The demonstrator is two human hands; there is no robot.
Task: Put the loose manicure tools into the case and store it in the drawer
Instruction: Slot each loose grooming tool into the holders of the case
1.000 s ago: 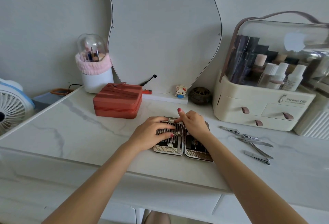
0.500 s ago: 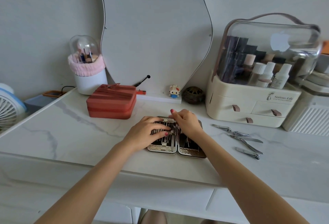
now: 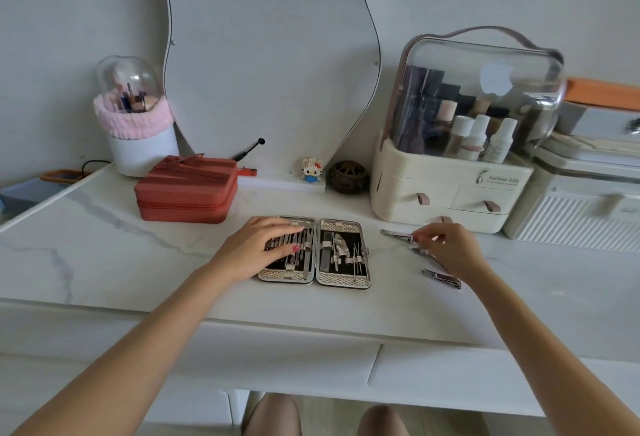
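Manicure case (image 3: 343, 280) lies wide open and flat on the white marble table (image 3: 104, 255), near the front edge, between the two hands. Its two halves sit side by side, and each half runs long from the front of the table to the back. The small metal tools inside mostly point the same way, front to back, under little straps.

Loose tools (image 3: 398, 235) lie on the table just to the right of the case. One points left toward the case. A nail clipper (image 3: 442, 277) lies nearer the front edge, slanted, close to the right wrist. More loose tools are partly hidden under the right hand.

Behind the case sits a red zip box (image 3: 187, 193). Behind that is a white brush pot (image 3: 138, 148) with a pink fluffy band and a clear dome. A wavy mirror (image 3: 270, 55) leans on the wall. A little toy figure (image 3: 311, 169) and a dark round ball (image 3: 348, 176) stand by it. A cream makeup box (image 3: 446, 193) with small drawers and a clear lid stands behind the loose tools, and a white ribbed box (image 3: 575, 217) is beside it. Nothing lies between the case and the loose tools.

The left hand (image 3: 256, 248) rests flat on the left half of the case, with its fingers straight and spread over the tools. The right hand (image 3: 446, 248) is over the loose tools. Its fingers are curled, and its fingertips (image 3: 417, 237) pinch the end of the one that points left.
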